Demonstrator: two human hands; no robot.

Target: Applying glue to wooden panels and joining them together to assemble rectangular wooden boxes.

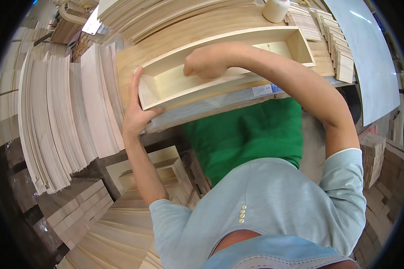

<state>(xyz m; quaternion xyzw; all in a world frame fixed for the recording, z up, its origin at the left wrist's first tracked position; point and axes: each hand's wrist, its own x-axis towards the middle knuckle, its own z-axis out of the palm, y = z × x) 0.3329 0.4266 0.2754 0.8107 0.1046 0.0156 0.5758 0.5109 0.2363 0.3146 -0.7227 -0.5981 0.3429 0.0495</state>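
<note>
A long, shallow, open wooden box (168,62) of pale wood lies across the workbench in front of me. My left hand (137,107) grips its left end, fingers along the outside of the end wall and thumb by the near corner. My right hand (206,61) reaches inside the box, left of its middle, with the fingers curled closed and pointing down. Whatever those fingers hold, if anything, is hidden beneath them. A small dark mark shows on the inside toward the right end.
Thin wooden boards (58,121) stand in rows to the left, and more boards (166,18) are stacked behind the box. A whitish jar (276,10) and overlapping small wood pieces (334,42) sit at the back right. Another wooden box (166,170) is low beside my left forearm.
</note>
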